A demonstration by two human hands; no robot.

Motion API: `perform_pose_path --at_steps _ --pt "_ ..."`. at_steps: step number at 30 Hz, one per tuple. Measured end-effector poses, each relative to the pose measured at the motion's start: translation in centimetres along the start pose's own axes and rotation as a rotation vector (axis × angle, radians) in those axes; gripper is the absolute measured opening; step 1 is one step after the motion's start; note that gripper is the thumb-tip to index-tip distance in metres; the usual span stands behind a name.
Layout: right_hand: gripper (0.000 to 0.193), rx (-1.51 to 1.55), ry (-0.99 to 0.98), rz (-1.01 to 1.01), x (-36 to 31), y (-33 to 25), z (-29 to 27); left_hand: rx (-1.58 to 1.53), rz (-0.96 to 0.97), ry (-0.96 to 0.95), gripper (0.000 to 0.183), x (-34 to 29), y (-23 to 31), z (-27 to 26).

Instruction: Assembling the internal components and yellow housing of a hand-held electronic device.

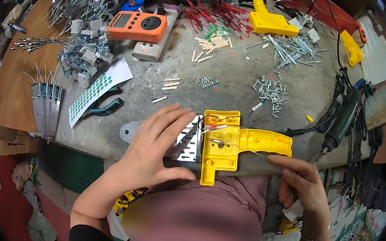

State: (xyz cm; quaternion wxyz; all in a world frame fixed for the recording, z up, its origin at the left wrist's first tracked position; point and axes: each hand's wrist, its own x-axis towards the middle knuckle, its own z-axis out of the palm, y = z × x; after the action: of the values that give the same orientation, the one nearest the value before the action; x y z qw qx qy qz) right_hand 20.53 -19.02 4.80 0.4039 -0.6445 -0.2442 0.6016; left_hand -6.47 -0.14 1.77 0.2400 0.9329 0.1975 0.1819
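A yellow plastic half-shell with a handle lies open side up near the table's front edge, with red and white wires inside. A slotted shiny metal plate adjoins its left side. My left hand spans the plate, fingers over its far edge and thumb at its near side, holding it. From the shell a thin wire runs toward the handle's end, where my right hand has its index fingertip on it. The other right fingers are curled, and the thumb's contact is partly hidden.
Loose screws, nuts and pale sleeves lie beyond the shell. A green electric screwdriver with cables and a brush are at right. Pliers, a dotted label sheet and an orange meter are left.
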Motion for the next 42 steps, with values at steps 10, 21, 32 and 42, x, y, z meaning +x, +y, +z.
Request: perform_pose_path --at_steps 10,21,32,42 --pt "0.036 0.062 0.039 0.077 0.9 -1.1 0.2 0.040 0.006 -0.012 0.098 0.0 -1.0 0.8" --pt "0.035 0.086 -0.064 0.122 2.2 -1.4 3.1 -0.045 -0.004 0.003 0.101 0.2 -1.3 0.9" --pt "0.037 0.107 -0.228 0.191 3.4 -1.1 4.9 -0.063 0.001 -0.020 0.105 0.1 -1.3 1.1" --pt "0.040 -0.379 -0.174 -0.122 4.6 -2.1 5.8 -0.128 -0.154 -0.005 0.076 3.4 2.1 2.1"
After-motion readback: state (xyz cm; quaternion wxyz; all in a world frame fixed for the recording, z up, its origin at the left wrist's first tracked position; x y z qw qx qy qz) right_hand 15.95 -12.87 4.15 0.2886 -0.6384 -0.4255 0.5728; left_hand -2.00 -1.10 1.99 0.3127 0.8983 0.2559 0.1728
